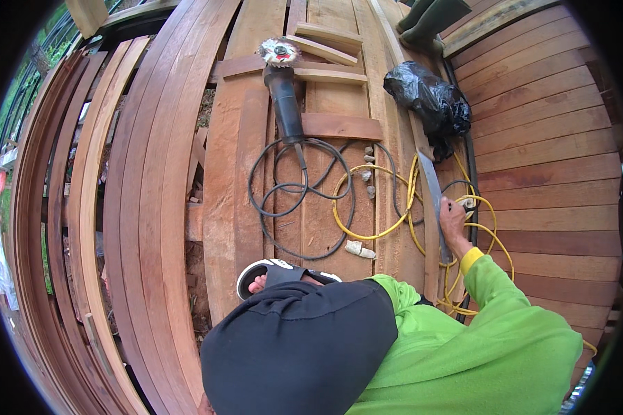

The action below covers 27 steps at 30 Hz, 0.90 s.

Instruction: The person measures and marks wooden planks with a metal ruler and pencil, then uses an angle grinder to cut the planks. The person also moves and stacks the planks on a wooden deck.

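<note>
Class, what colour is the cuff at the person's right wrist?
The cuff is yellow, at the end of a bright green sleeve; the head view shows it best.

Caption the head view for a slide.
Right hand at a long, flat, grey metal strip; black cylindrical grinder lying on brown wooden planks.

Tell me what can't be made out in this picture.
Head view:
Contents of the black bag: hidden by its plastic.
Tops of the boots: cut off by the upper edge.
Left hand: unclear; skin beside the dark trouser leg is cut off by the lower edge.
Finger placement of the right hand at the metal strip: too small to tell.
</note>
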Tool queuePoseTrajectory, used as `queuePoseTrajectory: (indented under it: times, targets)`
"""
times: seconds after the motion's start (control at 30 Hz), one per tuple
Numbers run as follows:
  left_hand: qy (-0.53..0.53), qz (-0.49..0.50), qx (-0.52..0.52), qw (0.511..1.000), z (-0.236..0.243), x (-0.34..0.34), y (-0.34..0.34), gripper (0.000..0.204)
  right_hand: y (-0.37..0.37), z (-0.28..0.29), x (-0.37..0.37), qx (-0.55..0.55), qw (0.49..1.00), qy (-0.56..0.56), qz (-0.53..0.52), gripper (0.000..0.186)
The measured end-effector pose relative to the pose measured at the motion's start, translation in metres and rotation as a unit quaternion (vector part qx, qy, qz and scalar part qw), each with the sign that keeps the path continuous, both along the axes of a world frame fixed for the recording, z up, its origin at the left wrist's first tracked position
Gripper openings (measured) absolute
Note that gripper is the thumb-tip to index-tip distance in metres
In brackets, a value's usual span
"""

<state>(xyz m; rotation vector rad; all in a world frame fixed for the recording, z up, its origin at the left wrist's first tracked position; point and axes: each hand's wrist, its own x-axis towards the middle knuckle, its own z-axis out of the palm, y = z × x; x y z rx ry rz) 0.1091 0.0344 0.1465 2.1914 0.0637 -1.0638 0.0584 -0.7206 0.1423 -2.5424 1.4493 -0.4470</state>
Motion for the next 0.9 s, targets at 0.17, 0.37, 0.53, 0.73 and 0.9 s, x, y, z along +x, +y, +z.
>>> queuePoseTrajectory:
  times: [0.17,0.37,0.53,0.73,0.9]
  targets:
    - [-0.17,-0.193,0.051,0.965,-0.009,-0.002,0.007,0.047,0.029,-0.022,-0.046,0.012,0.998,0.044,-0.035,0.036]
    - [-0.184,-0.201,0.067,0.96,0.001,0.002,-0.001,0.048,0.048,-0.02,-0.049,0.054,0.985,0.158,-0.037,0.029]
    - [0.117,0.132,-0.005,0.984,0.021,0.011,-0.015,0.046,0.051,-0.006,-0.055,0.049,0.975,0.214,0.025,0.027]
    - [0.154,0.209,-0.059,0.964,0.009,0.002,-0.004,0.044,0.067,0.001,-0.034,0.08,0.958,0.124,0.245,0.017]
    - [-0.135,-0.166,0.027,0.976,-0.009,-0.012,0.021,0.045,0.085,-0.024,-0.03,0.163,0.961,0.12,0.189,0.017]
